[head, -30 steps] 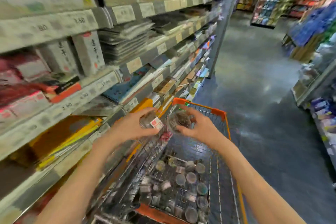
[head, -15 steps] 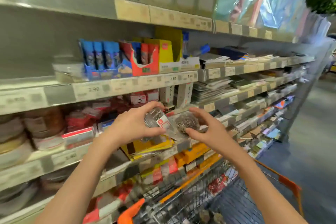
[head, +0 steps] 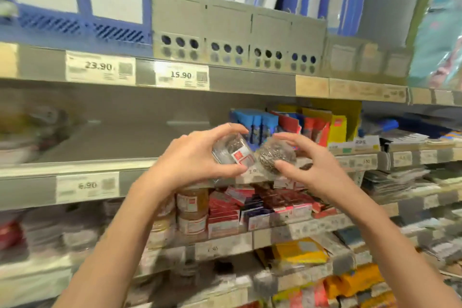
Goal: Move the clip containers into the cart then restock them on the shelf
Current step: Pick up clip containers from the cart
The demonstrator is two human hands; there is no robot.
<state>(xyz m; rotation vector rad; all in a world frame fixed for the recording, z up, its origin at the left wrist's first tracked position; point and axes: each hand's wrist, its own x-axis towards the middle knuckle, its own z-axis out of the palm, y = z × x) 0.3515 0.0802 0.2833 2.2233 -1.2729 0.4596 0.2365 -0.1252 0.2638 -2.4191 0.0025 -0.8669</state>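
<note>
My left hand (head: 197,155) grips a clear clip container (head: 231,151) with a red and white label, tilted on its side. My right hand (head: 307,160) holds a second clear clip container (head: 273,155) full of silvery clips, pinched between thumb and fingers. Both containers are raised side by side, almost touching, in front of the grey shelf (head: 105,165) at chest height. That shelf has a bare stretch to the left of the hands. The cart is out of view.
Blue, red and yellow boxes (head: 287,125) stand on the same shelf behind the hands. Round jars (head: 192,212) and small red boxes (head: 225,210) fill the shelf below. Grey file holders (head: 237,40) and blue crates (head: 75,7) sit above. Price tags line each shelf edge.
The view has swung up from the cart to the shelves. Both hands rose with their containers, from over the cart to level with the middle shelf.
</note>
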